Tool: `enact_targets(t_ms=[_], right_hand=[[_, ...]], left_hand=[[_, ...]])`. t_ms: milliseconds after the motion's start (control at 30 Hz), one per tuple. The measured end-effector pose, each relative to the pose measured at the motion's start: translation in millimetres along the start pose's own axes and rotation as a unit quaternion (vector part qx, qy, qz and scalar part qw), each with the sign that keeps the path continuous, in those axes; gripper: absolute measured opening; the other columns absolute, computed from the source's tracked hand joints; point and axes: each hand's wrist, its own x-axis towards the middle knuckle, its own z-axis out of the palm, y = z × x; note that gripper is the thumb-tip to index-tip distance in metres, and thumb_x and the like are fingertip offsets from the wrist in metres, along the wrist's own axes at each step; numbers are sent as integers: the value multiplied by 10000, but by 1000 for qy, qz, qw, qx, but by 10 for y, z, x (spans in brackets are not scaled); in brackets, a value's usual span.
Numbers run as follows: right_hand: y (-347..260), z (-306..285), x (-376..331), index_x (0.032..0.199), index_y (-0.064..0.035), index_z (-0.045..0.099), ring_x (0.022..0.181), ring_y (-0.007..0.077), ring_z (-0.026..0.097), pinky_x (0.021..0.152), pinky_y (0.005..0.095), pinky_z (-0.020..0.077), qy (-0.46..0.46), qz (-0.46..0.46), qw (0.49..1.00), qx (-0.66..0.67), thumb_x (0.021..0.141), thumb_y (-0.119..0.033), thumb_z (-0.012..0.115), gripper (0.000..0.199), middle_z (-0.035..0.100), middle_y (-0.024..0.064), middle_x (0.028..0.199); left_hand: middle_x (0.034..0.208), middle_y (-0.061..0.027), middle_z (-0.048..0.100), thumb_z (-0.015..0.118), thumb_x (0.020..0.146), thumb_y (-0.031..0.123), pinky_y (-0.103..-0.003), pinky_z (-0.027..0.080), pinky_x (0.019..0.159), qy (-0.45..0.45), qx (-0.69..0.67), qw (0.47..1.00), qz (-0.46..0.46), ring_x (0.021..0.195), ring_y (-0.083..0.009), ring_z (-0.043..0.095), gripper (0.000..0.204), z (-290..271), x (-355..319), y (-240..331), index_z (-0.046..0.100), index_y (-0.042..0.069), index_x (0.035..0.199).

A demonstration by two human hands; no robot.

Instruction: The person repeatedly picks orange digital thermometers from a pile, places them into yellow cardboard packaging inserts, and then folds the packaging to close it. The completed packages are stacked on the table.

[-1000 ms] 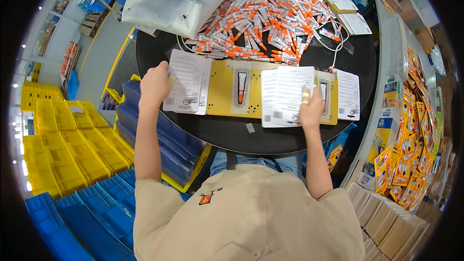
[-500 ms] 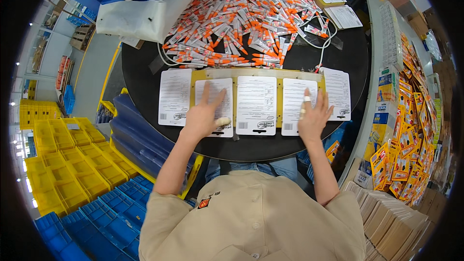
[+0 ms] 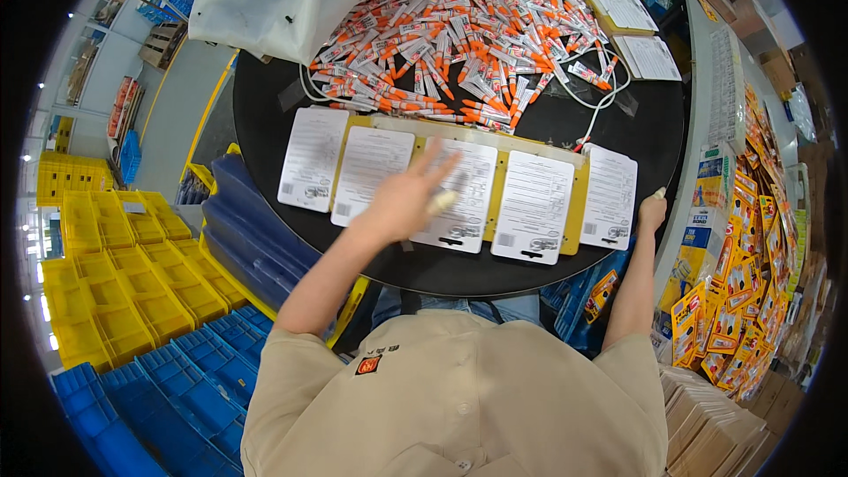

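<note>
Five white printed cards lie in a row on a yellow holder on the round black table. My left hand, a little blurred, is over the second card and the third card, its fingers spread and a pale cover on the thumb. Whether it touches them I cannot tell. At the right side my right hand is closed on the table's rim, beyond the rightmost card. The fourth card and the leftmost card are uncovered by hands.
Behind the row is a large heap of orange-capped tubes, with a white cable beside it. Another holder with white cards is at the far right. Yellow crates and blue crates stand left; orange packages pile up right.
My right hand has left the fourth card and moved right to the table's rim. My left hand has shifted right from the second card. The card row now slants down to the right.
</note>
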Motion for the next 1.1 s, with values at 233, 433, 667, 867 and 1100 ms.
enact_targets(t_ms=[233,433,667,867,1100], right_hand=[[163,-150,-2081,1059,97,518,973,492,515,848,473,423,41,-20,986,162,1002,-403,332,537,555,341,1053],[30,-940,-3724,1019,13,520,463,191,608,403,259,462,-507,97,811,278,999,-281,415,312,604,130,606],[-495,-1031,-2615,1047,25,580,867,192,610,725,308,487,-57,-248,925,281,963,-161,471,232,622,145,965],[-391,-362,-1394,1332,62,399,1183,429,460,998,431,370,41,-30,984,173,952,-347,474,563,488,272,1295],[-40,-148,-2614,1271,138,404,1076,428,528,950,412,412,-3,76,956,284,990,-428,367,632,504,325,1238]], left_hand=[[1455,-252,307,572,900,329,-444,378,1019,-76,-23,979,-188,1251,-430,418,687,-227,9,-210,267,33,1439],[1314,-217,473,611,870,177,-394,448,908,180,-118,970,-115,1122,-401,510,456,-461,-147,-369,471,-6,1264],[796,-85,639,514,902,35,-299,514,619,-8,-418,885,-204,645,-133,626,161,-309,-463,221,553,-14,1051],[693,-122,646,546,904,106,-302,525,569,-54,-423,849,-313,637,-185,673,182,54,-672,302,560,-36,1018],[720,-223,653,608,749,35,-385,532,637,140,-182,881,-413,674,-315,688,254,-17,-869,-449,600,-37,993]])
